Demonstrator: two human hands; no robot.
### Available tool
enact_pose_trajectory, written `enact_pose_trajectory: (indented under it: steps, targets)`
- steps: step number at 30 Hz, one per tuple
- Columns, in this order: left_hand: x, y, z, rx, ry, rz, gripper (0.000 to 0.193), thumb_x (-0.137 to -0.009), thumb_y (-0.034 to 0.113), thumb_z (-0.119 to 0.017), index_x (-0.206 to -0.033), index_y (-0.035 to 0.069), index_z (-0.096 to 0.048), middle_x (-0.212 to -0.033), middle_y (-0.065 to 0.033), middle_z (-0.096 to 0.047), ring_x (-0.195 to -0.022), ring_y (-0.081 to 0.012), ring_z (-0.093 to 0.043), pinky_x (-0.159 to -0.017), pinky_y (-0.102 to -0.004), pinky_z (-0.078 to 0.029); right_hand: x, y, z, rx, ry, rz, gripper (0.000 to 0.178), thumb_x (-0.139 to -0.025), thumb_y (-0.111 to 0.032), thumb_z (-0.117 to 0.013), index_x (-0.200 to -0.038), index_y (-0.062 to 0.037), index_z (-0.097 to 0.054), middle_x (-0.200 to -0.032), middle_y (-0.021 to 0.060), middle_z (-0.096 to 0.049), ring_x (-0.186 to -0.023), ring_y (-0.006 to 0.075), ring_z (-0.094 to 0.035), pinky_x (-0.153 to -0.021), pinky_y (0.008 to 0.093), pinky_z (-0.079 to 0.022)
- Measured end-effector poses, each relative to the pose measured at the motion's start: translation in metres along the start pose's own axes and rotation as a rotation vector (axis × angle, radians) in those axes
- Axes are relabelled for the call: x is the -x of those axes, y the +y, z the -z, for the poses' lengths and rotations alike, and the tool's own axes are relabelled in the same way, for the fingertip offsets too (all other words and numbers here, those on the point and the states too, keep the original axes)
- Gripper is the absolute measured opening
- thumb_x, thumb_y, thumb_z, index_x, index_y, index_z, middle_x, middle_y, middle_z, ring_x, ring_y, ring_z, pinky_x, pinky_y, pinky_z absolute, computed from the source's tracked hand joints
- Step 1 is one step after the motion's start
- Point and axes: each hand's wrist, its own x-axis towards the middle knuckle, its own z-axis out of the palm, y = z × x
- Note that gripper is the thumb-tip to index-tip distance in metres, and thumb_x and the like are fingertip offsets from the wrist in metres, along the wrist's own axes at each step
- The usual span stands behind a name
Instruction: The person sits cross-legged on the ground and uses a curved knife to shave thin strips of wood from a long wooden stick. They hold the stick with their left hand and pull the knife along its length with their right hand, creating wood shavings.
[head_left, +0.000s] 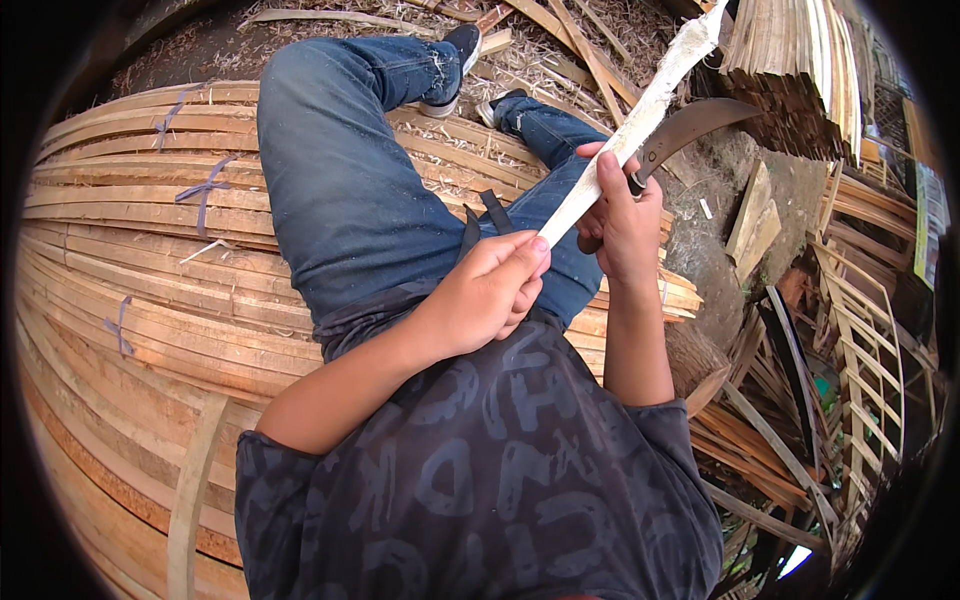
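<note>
A pale, peeled wooden stick (652,100) slants up and away from my lap, rough and fibrous toward its far end. My left hand (497,283) is closed round its near end, in front of my waist. In my right hand (626,225) is a knife with a broad, curved, dark blade (697,130), which points up and to the right. The right thumb lies along the stick, and the blade is just right of the wood. Most of the knife's handle is hidden by the fingers. I cannot tell whether the edge touches the stick.
Long wooden slats (150,240) are stacked under and left of my legs, some tied with purple strips (203,188). Thin boards (795,65) stand bundled at the far right. Wood shavings (215,62) litter the ground. A slatted wooden frame (862,370) leans among offcuts on the right.
</note>
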Motion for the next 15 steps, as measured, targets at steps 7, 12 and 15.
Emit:
enact_pose_trajectory:
  steps: [7, 12, 15]
  targets:
    - [-0.008, 0.006, 0.012, 0.244, -0.051, 0.022, 0.034, -0.103, 0.039, -0.033, -0.079, 0.015, -0.034, -0.055, 0.0077, -0.024, -0.042, -0.0024, -0.017, -0.037, -0.0211, -0.012, 0.021, 0.001, 0.012, 1.099, 0.063, 0.304, 0.035, -0.085, -0.019, -0.067, -0.059, 0.0000, -0.052, -0.046, 0.0105, -0.048, -0.040, 0.0239, -0.049, -0.042, 0.0362, -0.034]
    - [-0.016, 0.007, 0.003, 0.159, -0.020, -0.016, 0.030, -0.103, 0.037, -0.033, -0.088, 0.011, -0.040, -0.055, 0.0057, -0.029, -0.041, -0.0034, -0.024, -0.036, -0.0220, -0.021, 0.011, 0.002, 0.017, 1.484, 0.169, 0.411, 0.022, -0.077, -0.016, -0.067, -0.062, -0.0021, -0.058, -0.052, 0.0187, -0.053, -0.049, 0.0375, -0.055, -0.045, 0.0403, -0.040]
    - [-0.020, 0.004, 0.003, 0.152, -0.014, -0.034, 0.029, -0.104, 0.035, -0.033, -0.097, 0.008, -0.044, -0.055, 0.0044, -0.034, -0.041, -0.0042, -0.029, -0.036, -0.0222, -0.028, -0.004, -0.001, 0.022, 1.538, 0.208, 0.385, 0.019, -0.077, -0.015, -0.066, -0.063, -0.0034, -0.059, -0.053, 0.0181, -0.054, -0.052, 0.0379, -0.056, -0.050, 0.0425, -0.043]
